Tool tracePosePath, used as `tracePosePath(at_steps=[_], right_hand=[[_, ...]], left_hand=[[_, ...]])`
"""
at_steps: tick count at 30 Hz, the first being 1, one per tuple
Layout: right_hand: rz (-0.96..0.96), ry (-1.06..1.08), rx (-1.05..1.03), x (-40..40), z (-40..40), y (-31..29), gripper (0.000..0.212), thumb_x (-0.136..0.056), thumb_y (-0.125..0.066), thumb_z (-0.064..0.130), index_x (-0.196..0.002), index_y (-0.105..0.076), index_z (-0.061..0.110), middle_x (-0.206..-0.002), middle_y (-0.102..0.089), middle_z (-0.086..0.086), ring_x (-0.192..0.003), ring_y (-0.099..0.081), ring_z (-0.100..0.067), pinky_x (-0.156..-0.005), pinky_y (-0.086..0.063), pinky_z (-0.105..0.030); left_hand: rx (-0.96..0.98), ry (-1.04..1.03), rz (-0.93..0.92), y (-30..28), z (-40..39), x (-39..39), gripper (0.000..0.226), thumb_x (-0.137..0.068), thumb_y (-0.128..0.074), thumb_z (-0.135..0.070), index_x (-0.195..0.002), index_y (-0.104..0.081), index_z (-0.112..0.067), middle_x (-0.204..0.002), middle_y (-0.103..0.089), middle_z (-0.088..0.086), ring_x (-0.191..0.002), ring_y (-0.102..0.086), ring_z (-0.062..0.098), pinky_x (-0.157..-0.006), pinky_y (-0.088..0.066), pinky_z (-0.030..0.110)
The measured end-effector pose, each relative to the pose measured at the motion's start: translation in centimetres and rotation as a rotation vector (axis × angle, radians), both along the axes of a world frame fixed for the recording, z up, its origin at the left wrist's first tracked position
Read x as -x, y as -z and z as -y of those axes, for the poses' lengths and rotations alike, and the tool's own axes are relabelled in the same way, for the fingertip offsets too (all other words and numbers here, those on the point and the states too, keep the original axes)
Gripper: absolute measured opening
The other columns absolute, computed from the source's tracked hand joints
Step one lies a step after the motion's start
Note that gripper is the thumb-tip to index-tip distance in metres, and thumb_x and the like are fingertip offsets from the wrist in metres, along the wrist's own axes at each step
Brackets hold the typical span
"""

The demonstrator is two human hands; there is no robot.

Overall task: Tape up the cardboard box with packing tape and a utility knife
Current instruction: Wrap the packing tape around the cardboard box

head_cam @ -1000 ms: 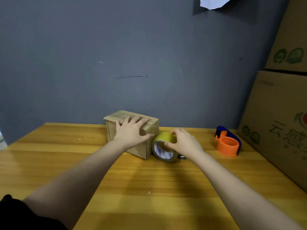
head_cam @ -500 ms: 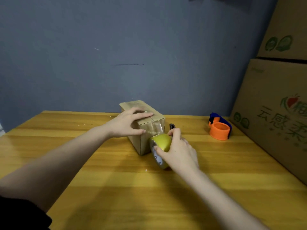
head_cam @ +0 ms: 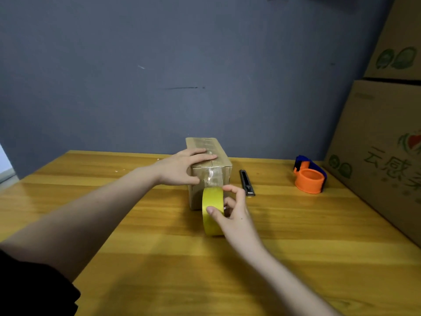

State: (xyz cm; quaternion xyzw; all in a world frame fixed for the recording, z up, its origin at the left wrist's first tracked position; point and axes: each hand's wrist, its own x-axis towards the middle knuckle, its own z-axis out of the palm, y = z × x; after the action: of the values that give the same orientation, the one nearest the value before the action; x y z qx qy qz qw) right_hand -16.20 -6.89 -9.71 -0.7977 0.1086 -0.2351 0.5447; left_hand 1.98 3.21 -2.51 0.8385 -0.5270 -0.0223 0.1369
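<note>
A small cardboard box [head_cam: 211,153] stands on the wooden table [head_cam: 136,224], its short end facing me, with clear tape shining on its top and front. My left hand [head_cam: 184,166] lies flat on the box's top near edge, thumb on the front face. My right hand [head_cam: 232,213] grips a yellow roll of packing tape [head_cam: 213,210], held on edge against the lower front of the box. A dark utility knife [head_cam: 246,182] lies on the table just right of the box.
An orange and blue tape dispenser [head_cam: 309,177] sits at the right rear of the table. Large printed cardboard cartons [head_cam: 382,142] are stacked along the right edge. A grey wall [head_cam: 159,76] stands behind the table.
The box has been turned so its short end faces me. My right hand has brought the tape roll down in front of it. The knife has come into view.
</note>
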Motion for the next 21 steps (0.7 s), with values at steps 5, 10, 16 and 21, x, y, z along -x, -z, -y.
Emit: tracePosePath(at_steps=[5,10,16,21], right_hand=[[0.055,-0.023,-0.159,-0.6,-0.5,0.7,0.043,-0.085,-0.068,0.014,-0.111,-0.037,0.030,-0.090,-0.069,0.000,-0.082,-0.059,-0.022,-0.081,-0.048,-0.033],[0.091,-0.010,-0.178,-1.2,-1.0,1.5,0.044,-0.084,-0.068,0.013,-0.109,-0.037,0.031,-0.092,-0.068,-0.006,-0.077,-0.058,-0.011,-0.079,-0.047,-0.031],[0.046,-0.030,-0.248,-1.2,-1.0,1.6,0.042,-0.086,-0.066,0.014,-0.109,-0.037,0.033,-0.101,-0.068,-0.003,-0.091,-0.063,-0.017,-0.087,-0.048,-0.035],[-0.064,-0.043,-0.256,-0.8,-0.8,1.3,0.047,-0.089,-0.062,0.018,-0.126,-0.034,0.021,-0.098,-0.063,-0.003,-0.083,-0.058,-0.012,-0.078,-0.044,-0.029]], left_hand=[[0.032,0.025,-0.114,0.0,0.4,-0.3,0.076,-0.074,-0.055,-0.026,-0.143,-0.026,-0.042,-0.159,-0.014,-0.003,-0.146,-0.006,0.017,-0.119,-0.008,0.035],[0.074,0.003,-0.239,0.1,0.4,-0.3,0.072,-0.071,-0.044,-0.029,-0.140,-0.031,-0.045,-0.158,-0.013,-0.008,-0.147,0.000,0.016,-0.120,-0.003,0.042],[0.161,-0.017,-0.343,0.2,0.6,-0.1,0.056,-0.087,-0.019,-0.033,-0.139,-0.039,-0.038,-0.158,-0.015,-0.006,-0.146,-0.001,0.014,-0.120,-0.001,0.040],[0.415,-0.138,-0.541,-0.2,1.7,1.0,0.042,-0.098,-0.027,-0.012,-0.119,-0.062,-0.021,-0.142,-0.043,-0.002,-0.131,-0.034,0.010,-0.107,-0.025,0.023]])
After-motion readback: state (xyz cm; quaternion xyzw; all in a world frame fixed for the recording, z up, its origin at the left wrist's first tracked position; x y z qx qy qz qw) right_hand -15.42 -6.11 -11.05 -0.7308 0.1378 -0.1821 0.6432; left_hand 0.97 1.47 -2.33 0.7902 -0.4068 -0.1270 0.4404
